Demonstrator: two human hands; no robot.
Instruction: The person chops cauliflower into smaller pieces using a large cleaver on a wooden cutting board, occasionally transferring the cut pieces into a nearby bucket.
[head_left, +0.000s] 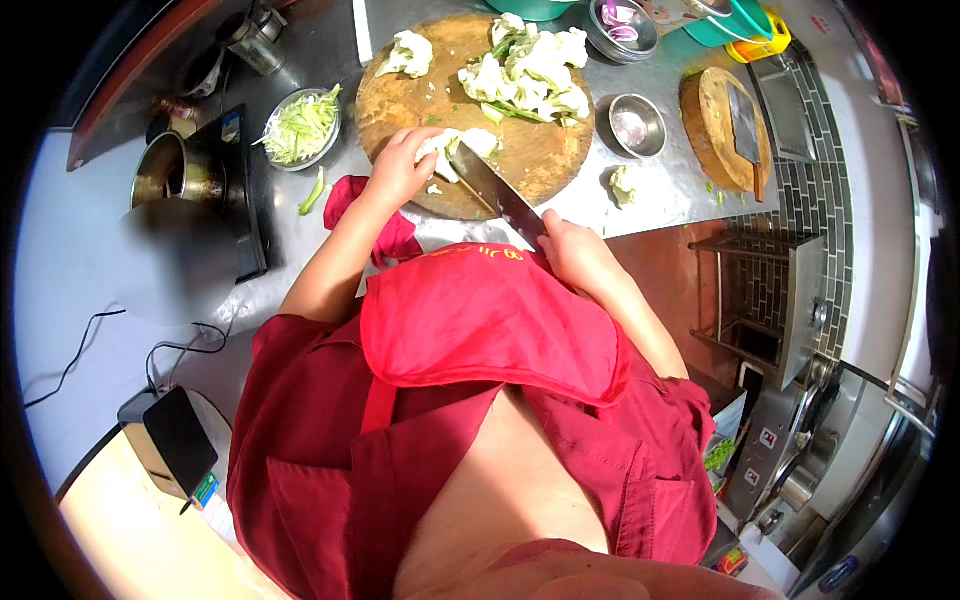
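Observation:
My left hand (403, 169) holds a cauliflower piece (444, 159) against the near part of a round wooden chopping board (551, 161). In my right hand (574, 251) is the handle of a knife (499, 191) with a broad, dark blade. The blade slants up to the left, its tip at the cauliflower under my left fingers; I cannot tell how deep it sits. A heap of cauliflower florets (529, 75) covers the board's far right part. One separate floret (409, 54) lies at its far left, and small crumbs are scattered between.
Left of the board stand a bowl of shredded green vegetable (302, 127) and a metal pot (176, 169). A red cloth (382, 225) touches the near side. To the right are a small metal bowl (637, 126), a loose floret (622, 186) and a second board (712, 127) bearing a cleaver (744, 124).

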